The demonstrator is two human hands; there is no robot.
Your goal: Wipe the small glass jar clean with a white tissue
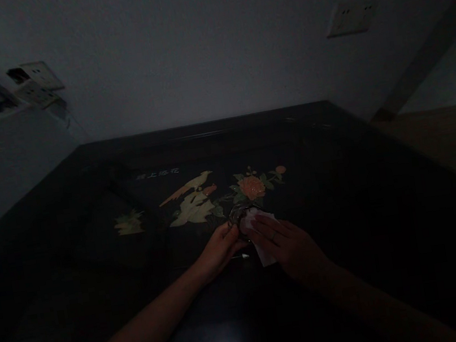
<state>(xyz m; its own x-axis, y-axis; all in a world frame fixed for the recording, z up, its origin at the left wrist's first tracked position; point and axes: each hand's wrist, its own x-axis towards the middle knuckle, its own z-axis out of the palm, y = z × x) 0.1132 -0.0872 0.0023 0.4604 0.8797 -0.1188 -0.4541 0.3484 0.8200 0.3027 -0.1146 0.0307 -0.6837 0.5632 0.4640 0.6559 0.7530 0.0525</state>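
Observation:
Over the dark, glossy table point(327, 202), my left hand point(219, 248) grips the left side of a small, clear, rounded glass object point(236, 213). The dim light does not show exactly what kind of glassware it is. My right hand point(293, 247) presses a white tissue point(267, 255) against the glass object's right side, with the fingers laid over the tissue. The tissue's lower end hangs free below the fingers. Both hands are close together, near the middle of the tabletop.
A bird picture point(189, 186) and a pink flower picture point(252, 187) decorate the tabletop beyond my hands. The table's far edge meets a pale wall point(192, 45). Wall sockets point(353, 18) are at the right, and others point(41, 75) at the left. The room is dim.

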